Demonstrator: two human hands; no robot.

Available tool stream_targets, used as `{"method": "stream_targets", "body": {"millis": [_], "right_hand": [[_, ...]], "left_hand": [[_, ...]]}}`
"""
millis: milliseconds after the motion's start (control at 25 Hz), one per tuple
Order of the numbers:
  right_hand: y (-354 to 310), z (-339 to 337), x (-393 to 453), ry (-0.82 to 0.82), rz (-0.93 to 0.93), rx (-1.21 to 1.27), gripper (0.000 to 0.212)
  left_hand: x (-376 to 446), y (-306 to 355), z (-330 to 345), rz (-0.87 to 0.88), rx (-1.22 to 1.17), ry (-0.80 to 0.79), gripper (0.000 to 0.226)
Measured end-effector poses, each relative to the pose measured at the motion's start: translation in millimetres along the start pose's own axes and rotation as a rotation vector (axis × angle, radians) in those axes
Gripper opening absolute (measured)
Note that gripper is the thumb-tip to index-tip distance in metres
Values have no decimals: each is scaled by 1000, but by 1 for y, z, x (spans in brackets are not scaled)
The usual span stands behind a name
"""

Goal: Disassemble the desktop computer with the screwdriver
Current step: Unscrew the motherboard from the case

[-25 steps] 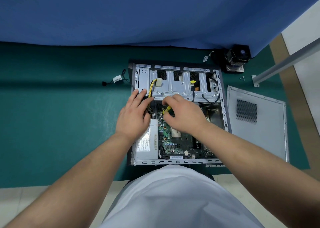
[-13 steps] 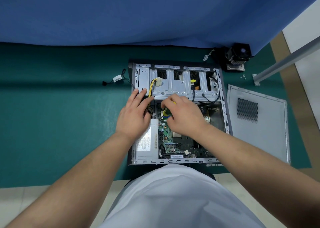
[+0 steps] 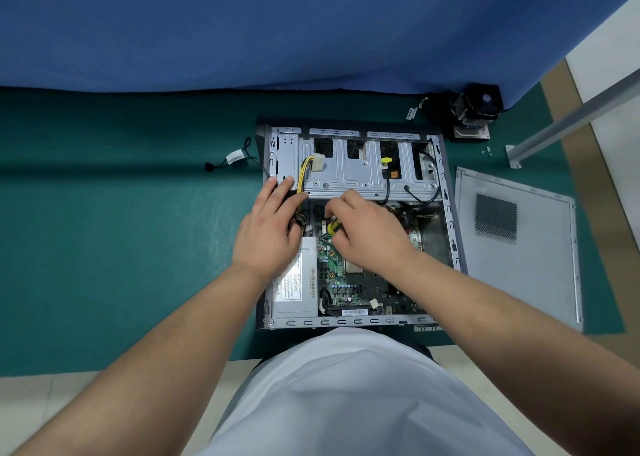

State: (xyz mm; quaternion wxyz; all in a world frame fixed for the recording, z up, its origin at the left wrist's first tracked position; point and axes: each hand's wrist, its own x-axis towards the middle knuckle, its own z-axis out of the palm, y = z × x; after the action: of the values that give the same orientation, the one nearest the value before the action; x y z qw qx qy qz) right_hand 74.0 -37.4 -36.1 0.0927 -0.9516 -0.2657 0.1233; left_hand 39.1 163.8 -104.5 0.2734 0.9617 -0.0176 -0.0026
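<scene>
The opened desktop case [image 3: 448, 213] lies flat on the green mat, its motherboard [image 3: 349, 282] and grey power supply [image 3: 294, 289] exposed. My right hand [image 3: 367, 230] grips a yellow-handled screwdriver [image 3: 333, 227], its tip down on the motherboard's upper left part; my fingers hide most of the tool. My left hand [image 3: 270, 227] rests with straight fingers on the case's left side, above the power supply, beside a bundle of yellow cables [image 3: 304, 175]. The silver drive cage [image 3: 360, 175] spans the far end of the case.
The removed side panel [image 3: 519, 240] lies right of the case. A black cooler fan [image 3: 476, 109] stands at the back right, with small screws [image 3: 487, 150] and a metal rail [image 3: 568, 123] nearby. A loose cable [image 3: 232, 159] lies left of the case. A blue cloth hangs behind.
My right hand has shifted slightly over the motherboard, and the screwdriver's yellow handle shows at a different angle. My left hand has stayed put.
</scene>
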Motion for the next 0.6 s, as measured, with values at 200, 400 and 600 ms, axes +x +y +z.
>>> {"method": "stream_targets", "body": {"millis": [200,400,600], "right_hand": [[4,3,-2,-1,37,-1,24],[5,4,-4,35,61,27,24],[9,-1,-6,75,100,95,25]], "left_hand": [[0,0,1,5,-4,-1,57],[0,0,0,-1,2,-5,57],[0,0,-1,-11,6,-14,57]]}}
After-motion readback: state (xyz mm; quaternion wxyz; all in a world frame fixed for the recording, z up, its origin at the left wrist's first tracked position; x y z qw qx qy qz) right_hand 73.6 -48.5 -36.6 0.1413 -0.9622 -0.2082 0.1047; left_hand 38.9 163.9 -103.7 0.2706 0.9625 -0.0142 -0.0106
